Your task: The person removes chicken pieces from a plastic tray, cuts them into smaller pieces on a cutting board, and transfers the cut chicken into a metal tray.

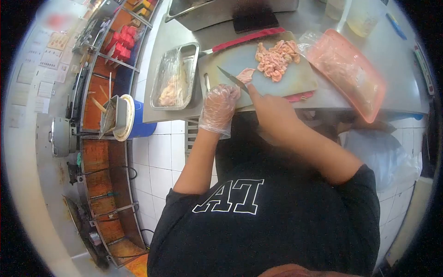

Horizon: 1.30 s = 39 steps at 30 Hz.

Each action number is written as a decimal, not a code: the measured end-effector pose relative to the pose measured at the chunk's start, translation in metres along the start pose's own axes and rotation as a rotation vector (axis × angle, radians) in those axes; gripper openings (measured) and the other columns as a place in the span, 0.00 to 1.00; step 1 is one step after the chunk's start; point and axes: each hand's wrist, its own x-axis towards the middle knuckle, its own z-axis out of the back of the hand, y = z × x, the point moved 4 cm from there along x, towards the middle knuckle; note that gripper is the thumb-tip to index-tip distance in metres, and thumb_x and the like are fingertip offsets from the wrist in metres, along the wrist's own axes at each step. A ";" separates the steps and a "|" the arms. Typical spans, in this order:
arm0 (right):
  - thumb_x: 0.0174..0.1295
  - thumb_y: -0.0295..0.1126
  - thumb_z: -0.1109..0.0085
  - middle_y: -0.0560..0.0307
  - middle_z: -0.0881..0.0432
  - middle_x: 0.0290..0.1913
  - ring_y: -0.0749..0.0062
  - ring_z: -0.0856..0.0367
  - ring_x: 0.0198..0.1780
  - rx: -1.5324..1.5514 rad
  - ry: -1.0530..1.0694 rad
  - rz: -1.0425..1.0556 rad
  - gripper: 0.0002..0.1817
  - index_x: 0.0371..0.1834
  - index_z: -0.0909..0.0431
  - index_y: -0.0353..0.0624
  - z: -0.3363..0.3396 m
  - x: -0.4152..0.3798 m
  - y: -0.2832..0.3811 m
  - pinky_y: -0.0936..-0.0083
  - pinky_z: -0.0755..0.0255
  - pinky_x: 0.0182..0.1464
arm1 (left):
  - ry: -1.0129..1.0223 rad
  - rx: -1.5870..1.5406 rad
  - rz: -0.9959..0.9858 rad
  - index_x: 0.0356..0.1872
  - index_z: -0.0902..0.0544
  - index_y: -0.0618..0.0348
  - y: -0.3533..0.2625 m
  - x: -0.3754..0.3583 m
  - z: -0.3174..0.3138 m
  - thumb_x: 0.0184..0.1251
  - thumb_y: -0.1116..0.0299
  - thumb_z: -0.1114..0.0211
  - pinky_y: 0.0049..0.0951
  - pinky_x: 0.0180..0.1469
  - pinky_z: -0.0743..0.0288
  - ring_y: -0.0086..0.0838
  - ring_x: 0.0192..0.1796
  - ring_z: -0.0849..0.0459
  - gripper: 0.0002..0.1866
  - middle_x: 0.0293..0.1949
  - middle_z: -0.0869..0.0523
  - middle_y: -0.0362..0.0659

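My right hand [272, 108] is closed round the handle of a knife [234, 78], whose blade points up and to the left over the cutting board [295, 79]. In a clear plastic glove, my left hand [220, 102] is curled at the board's near left edge, beside the blade; its fingertips are too small to make out. A flat piece of raw meat [245, 75] lies just past the blade. Farther right on the board is a pile of cut raw meat [276, 59]. A pink-red cloth [249, 39] shows along the board's far edge.
Left of the board stands a metal tray [153, 102] with pale meat and plastic film. On the right lies a pink tray [377, 99] with clear plastic. A metal container [221, 14] is at the back. A blue bucket [143, 125] stands left of the table.
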 end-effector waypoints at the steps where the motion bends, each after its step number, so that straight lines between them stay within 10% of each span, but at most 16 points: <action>1: 0.69 0.26 0.49 0.42 0.13 0.35 0.47 0.11 0.36 0.000 -0.002 0.003 0.33 0.78 0.38 0.35 0.001 0.004 0.001 0.53 0.17 0.38 | -0.002 0.003 0.000 0.36 0.14 0.58 0.000 0.000 0.001 0.74 0.60 0.36 0.49 0.42 0.23 0.50 0.41 0.16 0.12 0.33 0.14 0.53; 13: 0.74 0.32 0.52 0.37 0.13 0.39 0.39 0.14 0.40 -0.003 0.075 -0.254 0.27 0.76 0.33 0.51 0.031 -0.048 -0.055 0.45 0.22 0.41 | -0.040 0.084 -0.048 0.38 0.16 0.58 0.013 -0.003 -0.010 0.66 0.66 0.30 0.49 0.42 0.22 0.51 0.38 0.15 0.07 0.34 0.14 0.51; 20: 0.72 0.31 0.51 0.40 0.14 0.36 0.40 0.14 0.38 0.027 -0.143 -0.162 0.26 0.75 0.31 0.46 0.031 -0.038 -0.055 0.47 0.23 0.41 | -0.077 -0.031 0.031 0.38 0.16 0.58 0.013 -0.002 -0.008 0.66 0.68 0.30 0.50 0.43 0.22 0.51 0.39 0.15 0.06 0.34 0.14 0.52; 39: 0.64 0.26 0.45 0.44 0.15 0.33 0.49 0.14 0.31 -0.125 0.244 -0.093 0.40 0.83 0.43 0.43 0.042 -0.082 -0.014 0.53 0.18 0.34 | -0.209 0.046 -0.010 0.35 0.18 0.58 0.006 0.002 -0.011 0.63 0.72 0.30 0.49 0.41 0.22 0.50 0.36 0.16 0.05 0.32 0.16 0.51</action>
